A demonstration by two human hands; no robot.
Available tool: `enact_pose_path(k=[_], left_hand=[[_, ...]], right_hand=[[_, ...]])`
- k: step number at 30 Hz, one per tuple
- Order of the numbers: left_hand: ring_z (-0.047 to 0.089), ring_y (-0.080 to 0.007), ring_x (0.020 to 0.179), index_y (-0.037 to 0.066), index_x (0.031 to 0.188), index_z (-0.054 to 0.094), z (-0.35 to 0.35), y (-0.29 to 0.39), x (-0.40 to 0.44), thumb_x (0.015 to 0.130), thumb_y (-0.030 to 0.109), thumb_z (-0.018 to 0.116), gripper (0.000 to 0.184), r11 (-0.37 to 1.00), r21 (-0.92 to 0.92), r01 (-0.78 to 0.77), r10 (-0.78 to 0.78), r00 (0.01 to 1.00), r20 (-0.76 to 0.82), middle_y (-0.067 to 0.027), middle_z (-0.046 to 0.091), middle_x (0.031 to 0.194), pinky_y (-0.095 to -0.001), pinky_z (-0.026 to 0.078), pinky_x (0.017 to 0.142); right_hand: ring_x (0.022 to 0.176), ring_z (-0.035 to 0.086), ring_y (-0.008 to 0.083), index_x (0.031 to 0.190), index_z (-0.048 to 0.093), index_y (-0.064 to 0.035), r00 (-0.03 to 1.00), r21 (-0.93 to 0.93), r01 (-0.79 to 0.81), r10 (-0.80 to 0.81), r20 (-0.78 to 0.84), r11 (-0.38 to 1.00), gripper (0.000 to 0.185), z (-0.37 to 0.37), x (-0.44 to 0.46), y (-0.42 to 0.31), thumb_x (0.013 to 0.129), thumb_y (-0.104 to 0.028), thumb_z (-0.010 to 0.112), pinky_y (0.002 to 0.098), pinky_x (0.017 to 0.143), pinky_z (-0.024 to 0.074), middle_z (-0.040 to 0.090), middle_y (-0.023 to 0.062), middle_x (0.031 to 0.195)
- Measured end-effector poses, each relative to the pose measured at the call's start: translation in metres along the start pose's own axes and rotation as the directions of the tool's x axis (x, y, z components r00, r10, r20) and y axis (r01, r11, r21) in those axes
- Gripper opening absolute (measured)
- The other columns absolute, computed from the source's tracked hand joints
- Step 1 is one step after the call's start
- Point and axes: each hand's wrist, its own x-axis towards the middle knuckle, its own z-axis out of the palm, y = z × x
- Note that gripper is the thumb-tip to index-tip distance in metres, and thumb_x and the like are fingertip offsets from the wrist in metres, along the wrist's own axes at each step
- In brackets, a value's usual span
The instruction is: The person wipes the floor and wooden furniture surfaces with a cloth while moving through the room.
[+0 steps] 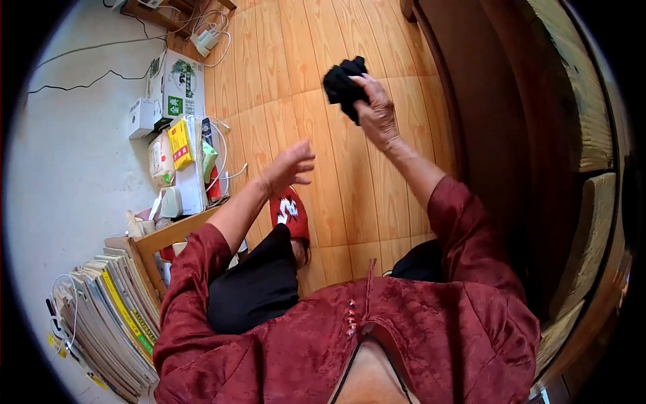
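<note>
Head camera view: A person in a dark red patterned top (pixel 303 337) and black trousers (pixel 252 289) is holding a crumpled black cloth (pixel 345 84) over a wood-patterned floor (pixel 303 74). The right hand (pixel 375 111) is grasping the cloth at its right edge, its grip closing around the fabric with the thumb and fingers, while the bunched folds are spreading out to the left. The left hand (pixel 291 166) is hovering nearer and to the left, its grip released and its fingers lying apart, well away from the cloth. Just nearer than that hand, a red shoe with a white pattern (pixel 289 212) is resting on the floor. Along the left side, a large white carton with green print (pixel 182 84) is standing beside a smaller white box (pixel 141 118), with a yellow packet (pixel 180 145) lying nearer. A white power strip (pixel 204 42) is sitting at the far left among cables, a row of books (pixel 121 323) is lining the near left, and dark wooden furniture (pixel 498 108) is flanking the right.
</note>
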Motion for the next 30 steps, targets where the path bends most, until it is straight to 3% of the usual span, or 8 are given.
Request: enact_pose_path(k=[3, 9, 11, 16, 19, 23, 25, 30], left_hand=[[0.051, -0.0303, 0.116, 0.021, 0.149, 0.022, 0.022, 0.017, 0.008, 0.076, 0.071, 0.061, 0.097, 0.907, -0.407, -0.108, 0.131, 0.991, 0.029, -0.0119, 0.047, 0.136, -0.0618, 0.042, 0.096], [0.063, -0.025, 0.102, 0.004, 0.12, 0.058, 0.008, 0.002, 0.025, 0.085, 0.035, 0.06, 0.047, 0.761, -0.606, -0.23, 0.271, 0.962, -0.025, -0.0104, 0.065, 0.113, -0.0408, 0.048, 0.097], [0.065, -0.0254, 0.097, 0.0, 0.119, 0.057, 0.006, 0.012, 0.016, 0.085, 0.032, 0.056, 0.047, 0.816, -0.53, -0.23, 0.275, 0.961, 0.007, -0.0131, 0.066, 0.108, -0.0371, 0.052, 0.09], [0.068, -0.0259, 0.083, 0.0, 0.104, 0.062, 0.007, 0.01, 0.03, 0.08, 0.02, 0.064, 0.032, 0.915, 0.22, -0.338, 0.363, 0.928, -0.084, -0.0127, 0.068, 0.097, -0.0358, 0.055, 0.072], [0.066, -0.026, 0.091, 0.006, 0.104, 0.063, 0.035, -0.057, 0.068, 0.072, 0.015, 0.07, 0.033, 0.297, 0.703, -0.646, 0.743, 0.619, 0.255, -0.0087, 0.067, 0.097, -0.034, 0.053, 0.078], [0.04, -0.0343, 0.13, 0.019, 0.125, 0.056, 0.055, -0.133, 0.089, 0.074, 0.03, 0.066, 0.054, -0.471, 0.545, -0.694, -0.066, 0.643, 0.763, -0.0095, 0.05, 0.134, -0.0588, 0.036, 0.098], [0.028, -0.0372, 0.137, 0.024, 0.135, 0.047, 0.04, -0.175, 0.095, 0.085, 0.034, 0.053, 0.052, -0.585, 0.349, -0.732, 0.105, 0.358, 0.928, -0.01, 0.039, 0.144, -0.0698, 0.029, 0.097], [0.03, -0.033, 0.137, 0.028, 0.119, 0.06, 0.065, -0.13, 0.141, 0.085, 0.032, 0.052, 0.036, -0.579, 0.396, -0.713, 0.09, 0.426, 0.9, -0.0062, 0.041, 0.141, -0.068, 0.031, 0.096]], right_hand=[[0.122, 0.05, 0.0333, 0.125, 0.051, -0.0053, 0.999, 0.1, 0.035, -0.038, 0.023, 0.994, 0.047, 0.026, -0.036, -0.036, 0.078, 0.004, 0.055, 0.0375, 0.104, 0.0389, 0.052, 0.0188, 0.128], [0.113, 0.053, 0.0396, 0.128, 0.048, -0.003, 0.873, 0.052, 0.044, -0.064, 0.483, 0.998, 0.061, 0.023, -0.078, -0.05, 0.075, -0.023, 0.072, 0.0474, 0.099, 0.0412, 0.056, 0.023, 0.116], [0.109, 0.055, 0.0388, 0.126, 0.051, -0.0037, 0.919, 0.085, 0.161, -0.181, 0.35, 0.983, 0.054, -0.003, -0.068, -0.031, 0.079, -0.026, 0.068, 0.0457, 0.096, 0.0437, 0.058, 0.0217, 0.114], [0.114, 0.051, 0.0387, 0.13, 0.046, -0.0037, 0.867, -0.427, -0.355, 0.464, 0.183, 0.832, 0.052, -0.092, -0.091, 0.039, 0.087, -0.027, 0.061, 0.0449, 0.098, 0.042, 0.055, 0.023, 0.122], [0.119, 0.047, 0.0393, 0.137, 0.039, -0.0031, 0.759, -0.603, -0.413, 0.624, 0.188, 0.683, 0.061, -0.128, -0.123, 0.079, 0.086, -0.028, 0.063, 0.0452, 0.102, 0.0385, 0.053, 0.0253, 0.124], [0.134, 0.029, 0.0425, 0.15, 0.013, -0.0069, 0.497, -0.497, -0.696, 0.847, 0.188, 0.519, 0.089, -0.148, -0.187, 0.136, 0.083, -0.028, 0.068, 0.0465, 0.109, 0.0309, 0.031, 0.0291, 0.145], [0.14, 0.017, 0.0443, 0.152, 0.005, -0.0081, 0.352, -0.62, -0.703, 0.928, 0.125, 0.35, 0.098, -0.143, -0.194, 0.121, 0.082, -0.03, 0.07, 0.0497, 0.112, 0.0252, 0.019, 0.0285, 0.151], [0.14, -0.002, 0.0525, 0.152, 0.002, -0.0112, 0.355, -0.888, -0.449, 0.932, -0.076, 0.099, 0.11, -0.116, -0.177, 0.09, 0.077, -0.045, 0.075, 0.0611, 0.113, 0.0108, 0.001, 0.0355, 0.151]])
